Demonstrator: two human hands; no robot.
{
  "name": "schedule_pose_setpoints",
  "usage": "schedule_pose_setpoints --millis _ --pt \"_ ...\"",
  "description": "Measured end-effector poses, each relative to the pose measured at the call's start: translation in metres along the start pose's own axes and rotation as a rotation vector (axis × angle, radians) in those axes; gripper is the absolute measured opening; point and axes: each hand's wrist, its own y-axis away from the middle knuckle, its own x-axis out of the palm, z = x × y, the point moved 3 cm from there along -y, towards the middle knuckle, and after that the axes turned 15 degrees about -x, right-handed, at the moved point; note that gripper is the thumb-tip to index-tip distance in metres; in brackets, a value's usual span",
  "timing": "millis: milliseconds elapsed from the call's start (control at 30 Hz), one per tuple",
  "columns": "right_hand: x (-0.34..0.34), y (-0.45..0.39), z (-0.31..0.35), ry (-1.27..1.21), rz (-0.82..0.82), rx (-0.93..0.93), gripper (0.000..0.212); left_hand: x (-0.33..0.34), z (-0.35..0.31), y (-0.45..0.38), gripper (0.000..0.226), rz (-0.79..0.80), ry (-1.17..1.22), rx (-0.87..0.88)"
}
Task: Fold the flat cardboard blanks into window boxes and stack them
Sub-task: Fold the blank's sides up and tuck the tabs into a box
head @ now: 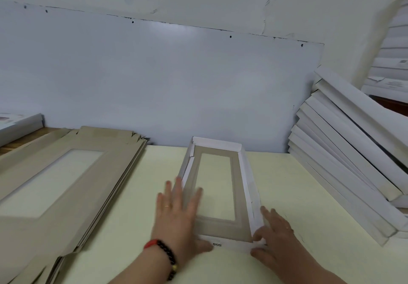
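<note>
A partly folded window box (236,157) lies lengthwise on the pale yellow table (298,184), brown inside with white walls raised around a rectangular window. My left hand (176,215) lies flat with straight fingers on the box's near left side. My right hand (276,235) is at the near right corner, its fingers curled around the white wall and corner flap. A pile of flat brown blanks (72,173) with window cut-outs lies at the left. A leaning stack of finished white boxes (353,151) stands at the right.
A pale blue board (165,80) backs the table. One white box (19,127) sits at the far left on a wooden surface. More white boxes (393,67) are piled at the upper right.
</note>
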Motion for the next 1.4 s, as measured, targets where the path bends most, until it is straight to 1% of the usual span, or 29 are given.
schedule_pose_setpoints --millis 33,100,167,200,267,300,400,433,500,600,667,767,867,933,967,1000,1033,1100,1133,1167,1200,1233,1267,1333,1400 --pt "0.002 0.004 -0.004 -0.046 0.014 0.061 0.028 -0.001 0.017 -0.005 0.137 0.030 0.030 -0.072" --pt "0.008 0.004 -0.009 -0.108 0.059 0.182 0.035 0.001 0.039 -0.008 0.143 0.170 0.213 -0.152" --pt "0.016 -0.001 -0.011 -0.120 0.087 0.230 0.049 0.006 0.044 -0.004 0.131 0.328 0.397 -0.145" --pt "0.019 -0.004 -0.011 -0.120 0.096 0.239 0.054 0.008 0.042 -0.002 0.120 0.356 0.414 -0.114" --pt "0.026 -0.008 -0.008 -0.088 0.094 0.234 0.055 0.009 0.037 0.000 0.098 0.345 0.387 -0.063" --pt "0.028 -0.009 -0.007 -0.086 0.065 0.224 0.053 0.009 0.035 -0.001 0.093 0.339 0.372 -0.057" --pt "0.027 -0.007 -0.009 -0.081 -0.052 0.233 0.052 0.004 0.031 -0.002 0.086 0.353 0.350 -0.051" --pt "0.026 -0.008 -0.009 -0.055 -0.058 0.215 0.053 0.002 0.030 -0.001 0.083 0.352 0.350 -0.047" --pt "0.022 -0.012 -0.006 -0.047 -0.070 0.163 0.049 -0.001 0.027 0.001 0.080 0.350 0.353 -0.045" --pt "0.024 -0.009 -0.013 -0.101 -0.023 0.192 0.043 -0.003 0.025 0.004 0.087 0.362 0.389 -0.060" --pt "0.022 -0.007 -0.015 -0.149 -0.032 0.213 0.038 -0.004 0.027 0.005 0.096 0.364 0.499 -0.115" --pt "0.020 0.002 -0.015 -0.191 -0.038 0.246 0.034 -0.003 0.034 0.004 0.107 0.359 0.719 -0.286" --pt "0.012 0.006 -0.019 -0.274 -0.121 0.301 0.025 0.002 0.037 0.004 0.116 0.400 0.945 -0.452" --pt "0.005 0.007 -0.021 -0.347 -0.180 0.327 0.030 0.008 0.037 0.003 0.116 0.447 1.165 -0.564" --pt "0.002 0.008 -0.022 -0.385 -0.209 0.341 0.034 0.010 0.038 0.003 0.108 0.486 1.312 -0.639" --pt "0.000 0.009 -0.022 -0.416 -0.231 0.353 0.034 0.013 0.038 0.003 0.094 0.530 1.451 -0.709" --pt "-0.002 0.010 -0.022 -0.434 -0.250 0.357 0.034 0.013 0.038 0.002 0.073 0.559 1.552 -0.762" --pt "-0.004 0.012 -0.020 -0.476 -0.256 0.371 0.032 0.012 0.037 0.001 0.030 0.620 1.612 -0.761" --pt "-0.005 0.012 -0.019 -0.488 -0.252 0.379 0.031 0.010 0.037 0.002 0.020 0.632 1.613 -0.742" --pt "-0.005 0.013 -0.017 -0.491 -0.252 0.388 0.030 0.009 0.037 0.004 0.020 0.639 1.578 -0.733" --pt "-0.006 0.014 -0.017 -0.492 -0.259 0.399 0.030 0.006 0.036 0.006 0.011 0.640 1.563 -0.722" --pt "-0.006 0.015 -0.017 -0.494 -0.267 0.408 0.031 0.002 0.034 0.009 0.012 0.623 1.547 -0.734" --pt "-0.006 0.016 -0.017 -0.495 -0.275 0.414 0.031 0.003 0.034 0.010 0.031 0.600 1.527 -0.759" --pt "-0.009 0.015 -0.018 -0.486 -0.287 0.427 0.031 0.001 0.033 0.013 0.041 0.533 1.510 -0.776" --pt "-0.013 0.014 -0.019 -0.488 -0.300 0.437 0.029 0.000 0.033 0.015 0.041 0.538 1.539 -0.774"
